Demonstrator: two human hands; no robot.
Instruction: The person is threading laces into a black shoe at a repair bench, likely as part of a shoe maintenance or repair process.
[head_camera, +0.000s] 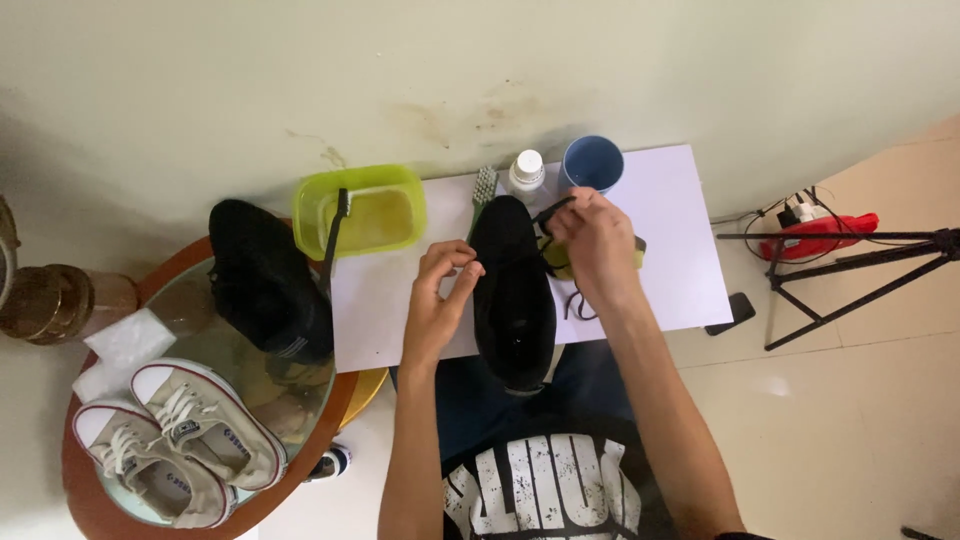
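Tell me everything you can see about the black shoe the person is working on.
The black shoe is a low, plain sneaker that looks like knit or fabric, with a glossy patch near the end closest to the person. It lies lengthwise on the white board, that end overhanging the person's lap. The left hand pinches its left edge near the opening; the right hand holds a black lace by its top, with more lace looping beside the shoe's right side.

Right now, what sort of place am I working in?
Probably a room at home, set up for shoe cleaning: tiled floor, a round glass table holding beige sneakers, and a green tub beside the black shoe you're handling.
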